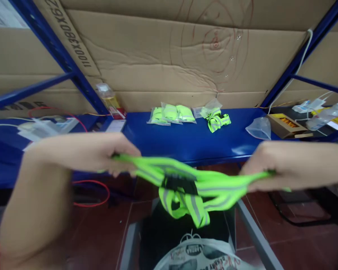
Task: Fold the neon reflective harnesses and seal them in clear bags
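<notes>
A neon-green reflective harness (222, 183) with grey stripes and a black patch in its middle is stretched in the air between my two hands. My left hand (112, 153) is closed around one end of its straps. At the other end, my right hand (264, 168) grips the straps as well. Loose loops dangle below the black patch. Behind, on the blue shelf (169, 144), lie several clear bags with folded green straps (171, 113). To their right, another green harness (218, 119) lies loosely bundled by an opened plastic bag (211, 107).
An empty clear bag (259, 128) and a small cardboard box (285, 125) sit at the shelf's right. A bottle (107, 95) stands at the left, near blue posts. Below are a grey metal frame (256, 232) and a red cable (108, 193).
</notes>
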A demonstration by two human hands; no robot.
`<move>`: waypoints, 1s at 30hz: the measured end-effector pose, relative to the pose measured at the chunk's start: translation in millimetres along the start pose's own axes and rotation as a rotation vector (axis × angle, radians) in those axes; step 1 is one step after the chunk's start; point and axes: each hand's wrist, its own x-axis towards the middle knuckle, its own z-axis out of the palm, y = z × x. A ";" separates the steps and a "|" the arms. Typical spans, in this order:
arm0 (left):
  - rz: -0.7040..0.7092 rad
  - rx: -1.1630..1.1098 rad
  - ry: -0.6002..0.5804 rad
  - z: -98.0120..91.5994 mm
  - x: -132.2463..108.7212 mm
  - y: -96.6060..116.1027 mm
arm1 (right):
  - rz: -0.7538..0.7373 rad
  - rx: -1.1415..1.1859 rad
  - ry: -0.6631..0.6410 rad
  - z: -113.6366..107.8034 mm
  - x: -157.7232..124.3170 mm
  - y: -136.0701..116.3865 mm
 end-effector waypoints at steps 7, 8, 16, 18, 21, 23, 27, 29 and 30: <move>-0.345 -0.323 0.194 -5.2 87.3 -133.4 | 0.042 0.449 0.785 -67.4 111.2 120.7; -0.363 -0.400 0.346 4.2 103.5 -144.8 | 0.084 0.575 0.905 -69.1 134.1 138.0; -0.529 -0.932 1.107 80.3 211.3 -190.7 | 0.121 1.168 1.318 -59.2 280.1 202.6; -0.543 -0.953 1.120 90.5 221.0 -200.1 | 0.093 1.171 1.352 -59.3 292.3 211.1; -0.515 -0.960 1.172 100.1 222.8 -209.4 | 0.046 1.140 1.398 -56.7 294.2 224.5; -0.428 -0.942 1.236 103.4 220.6 -210.2 | -0.028 1.108 1.399 -51.9 290.6 228.9; -0.275 -0.932 1.243 108.2 219.0 -197.5 | -0.142 1.128 1.375 -41.6 286.4 219.2; -0.282 -0.972 1.196 111.1 219.6 -186.8 | -0.140 1.153 1.342 -39.0 287.0 210.9; -0.287 -0.996 1.177 112.6 219.6 -181.4 | -0.128 1.146 1.325 -38.3 287.6 208.0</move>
